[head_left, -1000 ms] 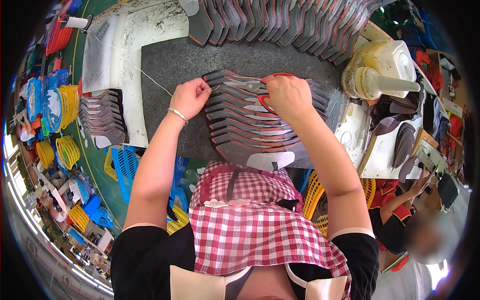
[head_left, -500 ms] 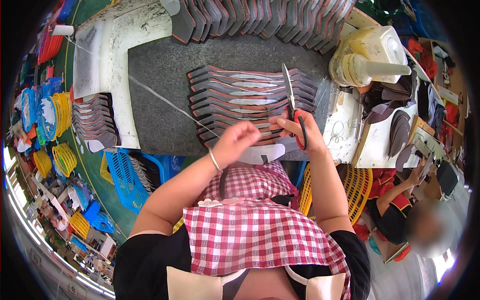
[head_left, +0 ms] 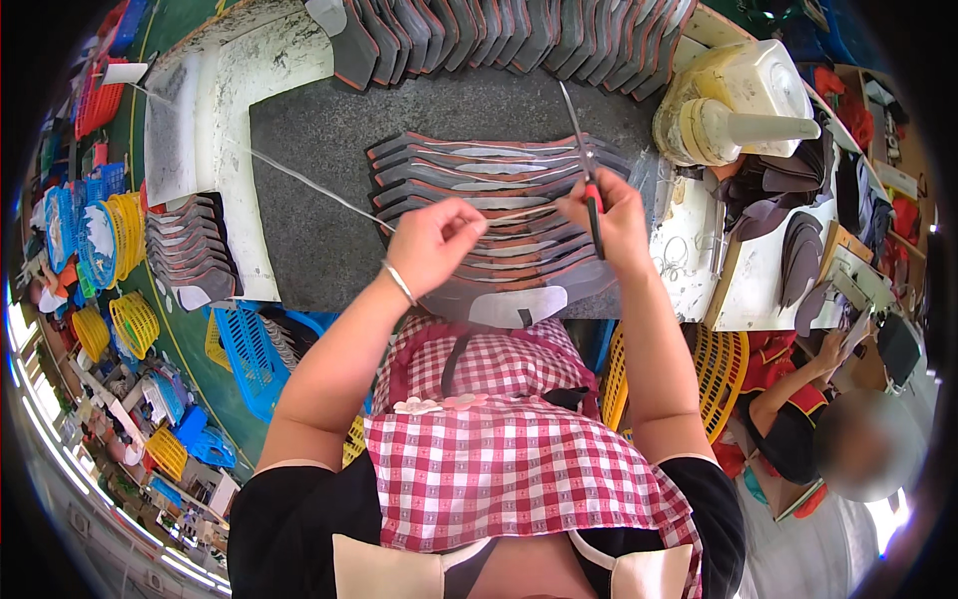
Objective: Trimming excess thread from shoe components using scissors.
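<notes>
A thin pale strip (head_left: pixel 309 184) runs from the upper left down to my left hand (head_left: pixel 436 243), whose fingers are pinched on it. Between my hands a short length (head_left: pixel 521 213) of it stretches taut to the fingertips of my right hand (head_left: pixel 611 222). That hand also holds red-and-black scissors (head_left: pixel 595 212), their blades pointing away from me. Underneath lies an overlapping row of dark grey curved pieces (head_left: pixel 469 168) with orange edges and light grey patches. The nearest piece (head_left: pixel 519 306) shows a pale patch and a small black mark.
More grey pieces (head_left: pixel 499 38) stand along the table's far edge, and a small stack (head_left: pixel 192 248) sits at left. A pale plastic bottle (head_left: pixel 743 105) with a nozzle stands at right. Blue (head_left: pixel 244 354) and yellow baskets (head_left: pixel 723 374) are below. Someone works at far right.
My left hand has shifted left and my right hand up a little. The strip is now drawn straight between them. The scissors have turned more edge-on.
</notes>
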A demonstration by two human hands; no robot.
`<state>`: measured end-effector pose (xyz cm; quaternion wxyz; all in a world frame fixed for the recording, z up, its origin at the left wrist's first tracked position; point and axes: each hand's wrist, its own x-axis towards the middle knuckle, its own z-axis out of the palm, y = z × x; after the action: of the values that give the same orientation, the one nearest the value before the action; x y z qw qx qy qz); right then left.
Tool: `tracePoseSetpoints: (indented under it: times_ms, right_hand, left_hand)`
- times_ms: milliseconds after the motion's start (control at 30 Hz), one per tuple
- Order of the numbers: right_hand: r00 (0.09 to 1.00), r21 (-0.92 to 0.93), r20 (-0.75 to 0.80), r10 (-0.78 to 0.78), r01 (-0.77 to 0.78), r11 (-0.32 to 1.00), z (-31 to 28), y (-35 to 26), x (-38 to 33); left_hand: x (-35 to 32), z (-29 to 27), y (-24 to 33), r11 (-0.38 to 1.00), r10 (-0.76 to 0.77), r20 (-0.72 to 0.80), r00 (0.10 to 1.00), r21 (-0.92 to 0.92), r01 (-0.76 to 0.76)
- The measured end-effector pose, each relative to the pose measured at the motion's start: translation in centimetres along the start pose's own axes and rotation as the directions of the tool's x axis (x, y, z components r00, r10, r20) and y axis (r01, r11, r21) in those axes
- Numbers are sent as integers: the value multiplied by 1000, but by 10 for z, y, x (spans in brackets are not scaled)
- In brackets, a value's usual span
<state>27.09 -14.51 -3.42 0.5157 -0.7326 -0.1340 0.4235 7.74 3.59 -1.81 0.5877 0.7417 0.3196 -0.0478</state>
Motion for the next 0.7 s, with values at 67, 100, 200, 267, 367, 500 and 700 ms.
tracePoseSetpoints:
  times_ms: [67, 100, 200, 267, 367, 500, 700]
  right_hand:
    - [998, -269, -36, -53, 41, 962, -6, -13, 6]
    - [998, -269, -34, -52, 41, 962, -4, -22, 9]
    - [996, -588, -44, -83, 41, 808, 4, -36, 18]
    - [991, -591, -36, -132, 85, 802, 5, -31, 22]
    - [983, -614, -11, -184, 138, 777, 8, -24, 30]
    - [974, -665, -4, -225, 166, 729, 7, -16, 35]
    - [974, -687, -7, -225, 159, 709, 8, -18, 35]
  left_hand:
    - [2, -17, -4, 989, 48, -48, 998, 145, -41]
    - [4, -22, -6, 971, 51, -58, 997, 235, -36]
    - [6, -29, 0, 940, 75, -32, 997, 337, -60]
    - [9, -31, 4, 900, 150, -27, 988, 418, -125]
    - [13, -33, -1, 856, 224, -24, 974, 483, -184]
    - [21, -52, -10, 790, 239, -3, 971, 583, -192]
    - [34, -73, -13, 807, 95, -35, 995, 587, -56]
